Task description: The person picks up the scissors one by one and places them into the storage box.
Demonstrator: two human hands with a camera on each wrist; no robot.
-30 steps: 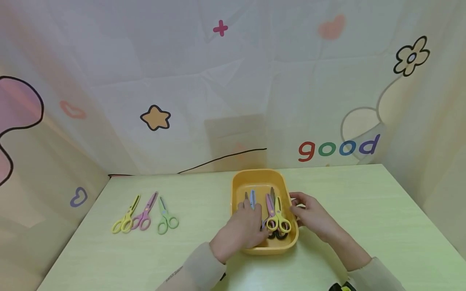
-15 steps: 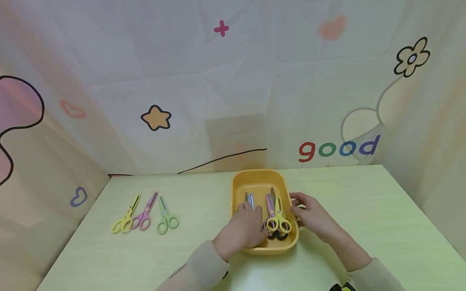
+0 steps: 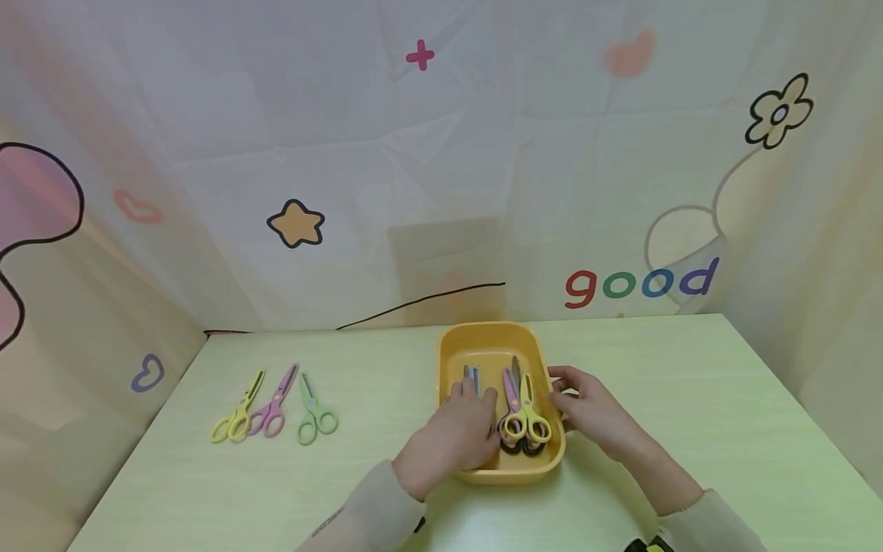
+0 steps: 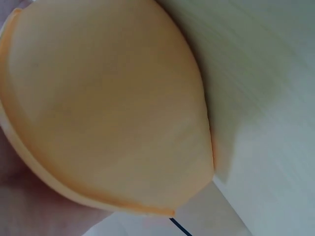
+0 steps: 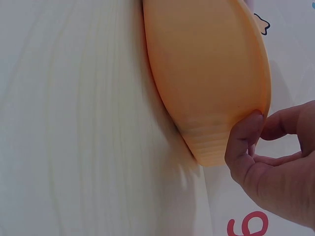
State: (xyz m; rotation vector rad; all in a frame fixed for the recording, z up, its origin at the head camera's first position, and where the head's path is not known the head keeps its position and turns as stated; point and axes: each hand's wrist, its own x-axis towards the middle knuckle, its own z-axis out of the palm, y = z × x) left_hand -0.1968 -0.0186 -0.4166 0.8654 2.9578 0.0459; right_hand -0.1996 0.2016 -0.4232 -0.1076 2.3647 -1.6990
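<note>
Right hand (image 3: 595,408) had its fingers pinching a smooth, round-cornered tub (image 3: 510,476) while the left hand (image 3: 450,438) half-covered skinny bluish blades (image 3: 474,377), couldn't tell its finger grip tbh.

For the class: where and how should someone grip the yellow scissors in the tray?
Likely by the handles of the yellow scissors, from above on the near side: they lie on top, over black handles, with loops at the near end, and the tray walls may hinder a sideways reach.
</note>
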